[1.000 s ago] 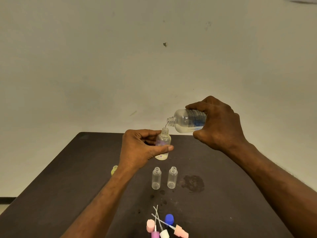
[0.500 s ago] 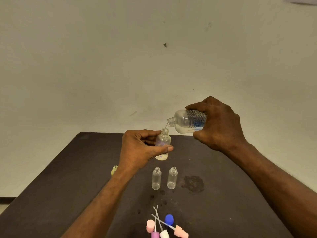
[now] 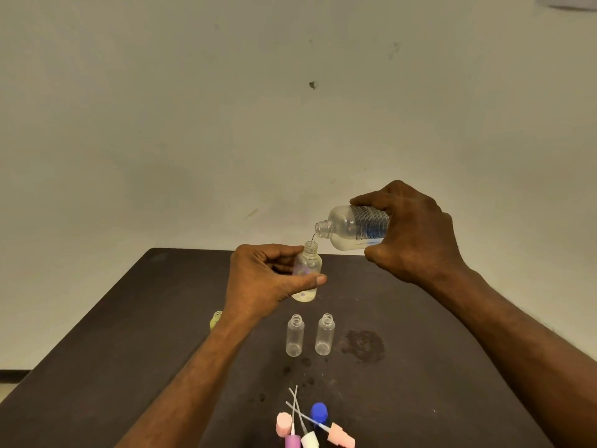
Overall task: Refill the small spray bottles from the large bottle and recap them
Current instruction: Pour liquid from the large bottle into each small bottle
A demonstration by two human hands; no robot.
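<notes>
Right hand (image 3: 416, 234) grips large bottle (image 3: 355, 226), tilted, mouth just above small spray bottle (image 3: 307, 270) pinched upright by left hand (image 3: 261, 282) over dark table (image 3: 129, 318). Two uncapped bottles (image 3: 294, 335) stand below; spray caps (image 3: 310, 428) lie nearest.

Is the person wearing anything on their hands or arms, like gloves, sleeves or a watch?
No. Both the left hand and right hand are bare, with no gloves, rings or watch showing. Both forearms are uncovered as far as the picture reaches, with no sleeves in view.
</notes>
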